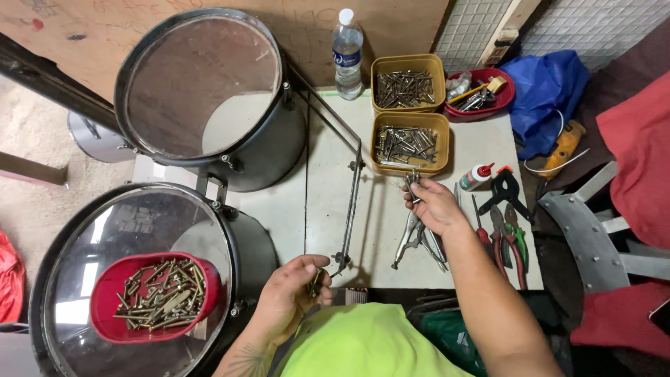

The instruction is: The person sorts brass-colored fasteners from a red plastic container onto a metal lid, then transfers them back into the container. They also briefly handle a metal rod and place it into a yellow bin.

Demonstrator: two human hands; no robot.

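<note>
Here, right hand [431,202] outstretched, pinching screws [413,183] beside yellow tub [410,144], left hand [296,287] curled near body, gripping bolts [315,283].

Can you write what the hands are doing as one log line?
left hand: holds small bolts | right hand: lifts bolts beside yellow tub | pliers: on table

I see dull grey metal screws [407,145] in a matt yellow plastic tub [441,124], glossy black drum shells [273,146], and a smooth pale surface [328,181].
</note>
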